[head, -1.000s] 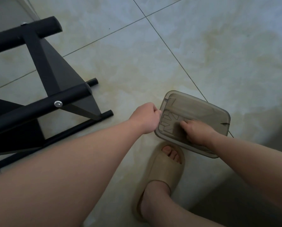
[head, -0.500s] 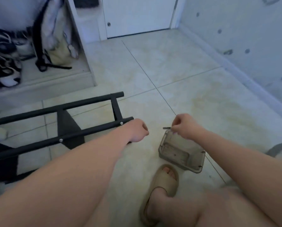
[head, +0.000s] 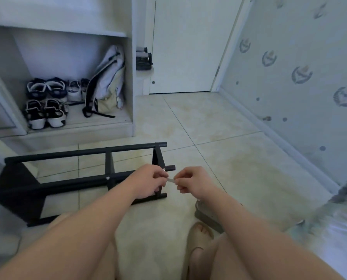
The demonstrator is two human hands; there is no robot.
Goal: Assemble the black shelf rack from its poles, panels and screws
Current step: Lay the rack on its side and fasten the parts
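On my feed both hands meet low over the tiled floor (head: 239, 178), at the right end of the rack. The left hand (head: 148, 183) and the right hand (head: 192, 183) each have their fingers curled. Thumb and forefinger of each pinch one end of a single small silvery piece (head: 171, 180) held between them. It is too small for me to tell whether it is a screw.

The black shelf rack (head: 67, 183) lies on its side on the floor, to the left of the hands, and the left hand is in front of its right end. I count three long poles (head: 83, 152) running left to right, two crosspieces (head: 109, 158) between them, and one flat black panel (head: 17, 188) at the left end. Three silver screw heads (head: 107, 178) show along the middle pole: one at its far left, one at mid-length and one just above the left knuckles.

One clear plastic box (head: 204, 216) sits on the floor under the right forearm, mostly hidden by it. Just beside it, nearer to me, is one beige slide sandal (head: 199, 236) on a foot.

In the open cabinet niche (head: 128, 98) at the back left I count six shoes (head: 54, 114), two in front and four behind. One pale backpack (head: 106, 81) leans beside them. One white door (head: 188, 43) stands at the back.
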